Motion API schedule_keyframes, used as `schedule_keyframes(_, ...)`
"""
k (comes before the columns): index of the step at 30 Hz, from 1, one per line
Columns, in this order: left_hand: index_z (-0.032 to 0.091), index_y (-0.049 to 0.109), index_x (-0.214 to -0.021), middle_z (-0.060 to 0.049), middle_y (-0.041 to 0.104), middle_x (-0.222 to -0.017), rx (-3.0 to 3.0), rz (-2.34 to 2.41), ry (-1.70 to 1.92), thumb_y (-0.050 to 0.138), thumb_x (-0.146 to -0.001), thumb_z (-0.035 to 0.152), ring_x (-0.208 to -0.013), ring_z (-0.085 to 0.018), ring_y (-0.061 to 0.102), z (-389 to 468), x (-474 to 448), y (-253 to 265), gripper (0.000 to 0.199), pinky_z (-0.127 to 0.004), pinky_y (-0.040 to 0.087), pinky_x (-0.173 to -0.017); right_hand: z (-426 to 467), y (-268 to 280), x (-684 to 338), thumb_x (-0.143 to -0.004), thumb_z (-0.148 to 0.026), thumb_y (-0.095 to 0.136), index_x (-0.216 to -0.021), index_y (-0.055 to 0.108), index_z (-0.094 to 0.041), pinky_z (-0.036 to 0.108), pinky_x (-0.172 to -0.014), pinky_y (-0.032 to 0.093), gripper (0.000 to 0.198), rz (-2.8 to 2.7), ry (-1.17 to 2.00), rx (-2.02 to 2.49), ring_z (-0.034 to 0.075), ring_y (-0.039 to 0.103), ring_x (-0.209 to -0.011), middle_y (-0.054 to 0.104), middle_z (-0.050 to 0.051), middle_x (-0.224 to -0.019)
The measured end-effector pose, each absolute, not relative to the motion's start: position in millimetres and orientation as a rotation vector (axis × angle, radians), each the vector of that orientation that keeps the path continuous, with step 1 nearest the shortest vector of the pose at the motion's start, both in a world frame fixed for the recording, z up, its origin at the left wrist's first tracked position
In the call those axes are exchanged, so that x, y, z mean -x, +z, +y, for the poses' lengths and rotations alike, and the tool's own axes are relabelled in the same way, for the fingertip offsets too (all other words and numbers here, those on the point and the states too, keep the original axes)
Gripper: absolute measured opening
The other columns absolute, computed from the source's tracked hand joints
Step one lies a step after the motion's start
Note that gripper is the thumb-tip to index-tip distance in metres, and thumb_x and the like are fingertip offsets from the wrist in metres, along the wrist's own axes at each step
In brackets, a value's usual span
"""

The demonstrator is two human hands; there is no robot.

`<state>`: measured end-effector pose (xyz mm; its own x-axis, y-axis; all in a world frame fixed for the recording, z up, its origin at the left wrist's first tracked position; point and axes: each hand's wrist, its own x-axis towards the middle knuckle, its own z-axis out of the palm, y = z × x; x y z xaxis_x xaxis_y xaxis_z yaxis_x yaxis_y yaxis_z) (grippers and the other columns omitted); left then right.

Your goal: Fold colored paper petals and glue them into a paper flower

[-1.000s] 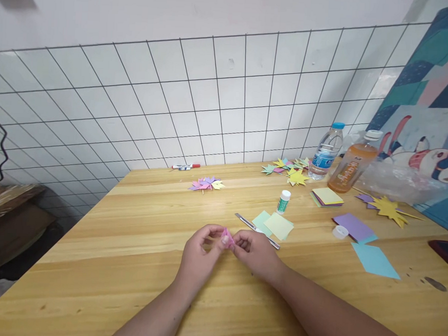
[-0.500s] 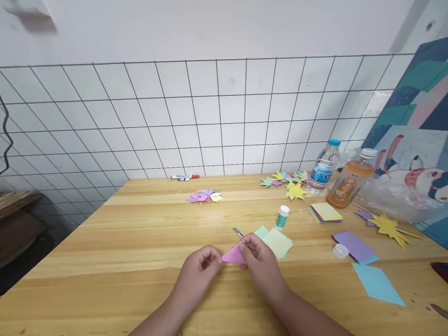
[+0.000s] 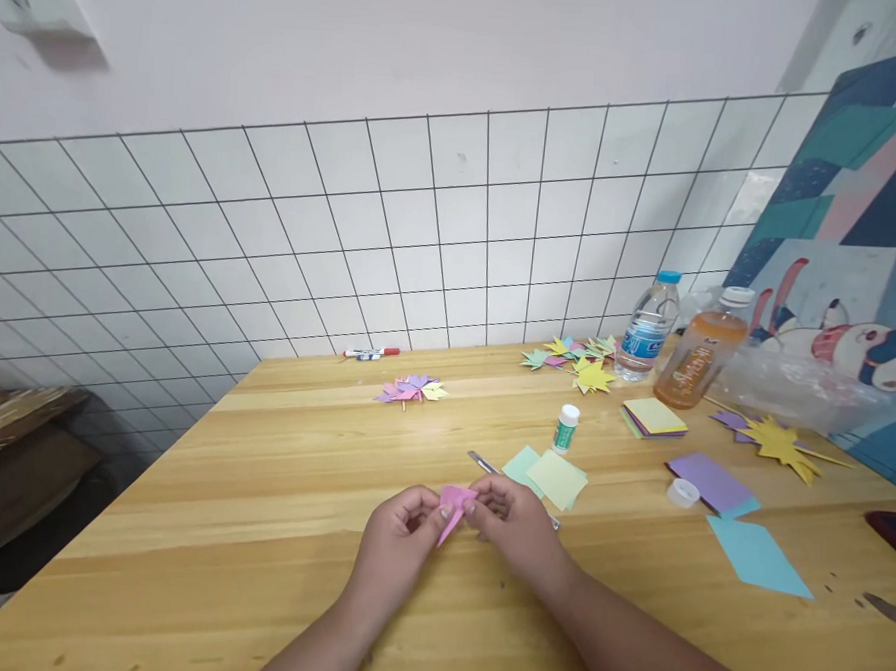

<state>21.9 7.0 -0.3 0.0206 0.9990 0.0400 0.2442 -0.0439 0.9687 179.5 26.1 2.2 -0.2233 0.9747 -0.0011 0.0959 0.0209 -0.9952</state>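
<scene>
Paper [image 3: 455, 504], pink and folded, lies directly between the fingers [image 3: 430, 524] of our left hand [image 3: 399, 529] and those of our right hand [image 3: 522, 526]; both touch it, so neither hand is nearer. Its long axis seems to run toward us, across the line joining our two hands: a broader edge faces away, and a narrow tip points back at us from beside the left fingers. On the left we pinch one side, the gap closed down to the fold; on the right we hold the opposite corner in an equally tight grip. What the fingers do underneath is hidden, and we cannot tell whether the tip meets the worktop [image 3: 274, 507]. Just beyond our right fingers lies a craft knife [image 3: 481, 462], partly covered by that hand, with pale sheets [image 3: 557, 478] near it and a glue stick [image 3: 564, 432] farther out. A cluster of folded paper shapes [image 3: 413, 388] lies well apart, straight ahead of our fingers.
</scene>
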Motion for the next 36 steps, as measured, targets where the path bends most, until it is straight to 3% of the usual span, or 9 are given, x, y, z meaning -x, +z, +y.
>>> schedule_keyframes(2, 0.018, 0.058, -0.064, 0.001, 0.056, -0.057, -1.460, 1.361, 1.078, 0.060, -0.074, 0.043, -0.055, -0.013, 0.051, 5.3, -23.4, 2.4, 0.027, -0.021, 0.038, -0.053, 27.9, 0.2, -179.4, -0.071, -0.037, 0.062, -0.074, 0.058, -0.018, 0.026, -0.056, 0.048, 0.019, -1.409, 1.361, 1.141, 0.016, 0.060, -0.066, 0.063, 0.002, -0.068)
schedule_keyframes(6, 0.020, 0.066, -0.089, -0.004, 0.068, -0.081, -1.547, 1.428, 1.099, 0.061, -0.075, 0.039, -0.069, -0.018, 0.059, 2.6, -23.6, 8.2, 0.024, -0.025, 0.044, -0.061, 25.7, 0.0, -179.8, -0.074, -0.032, 0.058, -0.072, 0.060, -0.019, 0.026, -0.058, 0.048, 0.013, -1.510, 1.241, 1.143, 0.016, 0.061, -0.064, 0.064, 0.002, -0.067)
schedule_keyframes(11, 0.019, 0.065, -0.076, -0.002, 0.064, -0.065, -1.589, 1.456, 1.064, 0.058, -0.077, 0.038, -0.060, -0.016, 0.055, 4.8, -19.8, 7.9, 0.020, -0.023, 0.041, -0.056, 20.7, 4.4, -180.3, -0.077, -0.026, 0.054, -0.072, 0.062, -0.020, 0.025, -0.057, 0.047, 0.011, -1.650, 1.104, 1.173, 0.017, 0.062, -0.067, 0.066, 0.002, -0.071)
schedule_keyframes(18, 0.018, 0.067, -0.080, -0.003, 0.066, -0.070, -1.498, 1.293, 1.016, 0.057, -0.079, 0.038, -0.066, -0.016, 0.057, 4.8, -22.1, 6.2, 0.023, -0.024, 0.043, -0.062, 23.1, 1.5, -182.4, -0.076, -0.020, 0.055, -0.080, 0.065, -0.021, 0.024, -0.058, 0.047, 0.012, -1.645, 0.996, 1.150, 0.016, 0.061, -0.072, 0.066, 0.002, -0.078)
schedule_keyframes(23, 0.015, 0.064, -0.073, 0.000, 0.059, -0.057, -1.276, 1.250, 0.994, 0.060, -0.075, 0.044, -0.046, -0.010, 0.047, 8.6, -21.9, 3.8, 0.030, -0.020, 0.035, -0.045, 24.0, -0.5, -183.9, -0.073, -0.009, 0.052, -0.082, 0.068, -0.023, 0.024, -0.067, 0.050, 0.023, -1.736, 0.883, 1.001, 0.015, 0.061, -0.085, 0.066, 0.002, -0.089)
schedule_keyframes(26, 0.014, 0.063, -0.071, -0.002, 0.059, -0.056, -1.186, 1.207, 1.007, 0.062, -0.072, 0.046, -0.046, -0.010, 0.048, 10.8, -21.5, 2.7, 0.033, -0.019, 0.034, -0.042, 25.0, -2.9, -183.9, -0.073, -0.006, 0.052, -0.084, 0.069, -0.025, 0.025, -0.073, 0.051, 0.027, -1.766, 0.854, 0.929, 0.014, 0.062, -0.087, 0.067, 0.001, -0.090)
schedule_keyframes(31, 0.014, 0.061, -0.068, -0.003, 0.062, -0.056, -1.143, 1.191, 0.997, 0.065, -0.069, 0.048, -0.049, -0.012, 0.054, 11.4, -21.1, 3.9, 0.034, -0.019, 0.037, -0.041, 26.7, -7.1, -183.7, -0.073, -0.004, 0.053, -0.081, 0.071, -0.026, 0.027, -0.077, 0.051, 0.029, -1.795, 0.799, 0.897, 0.013, 0.063, -0.084, 0.067, 0.001, -0.088)
schedule_keyframes(36, 0.015, 0.061, -0.069, -0.002, 0.061, -0.053, -1.158, 1.213, 0.986, 0.064, -0.068, 0.051, -0.042, -0.010, 0.049, 12.5, -20.2, 3.2, 0.036, -0.019, 0.036, -0.040, 24.2, -6.9, -184.8, -0.076, -0.010, 0.053, -0.079, 0.071, -0.027, 0.027, -0.073, 0.052, 0.025, -1.830, 0.811, 0.948, 0.014, 0.062, -0.087, 0.064, 0.003, -0.095)
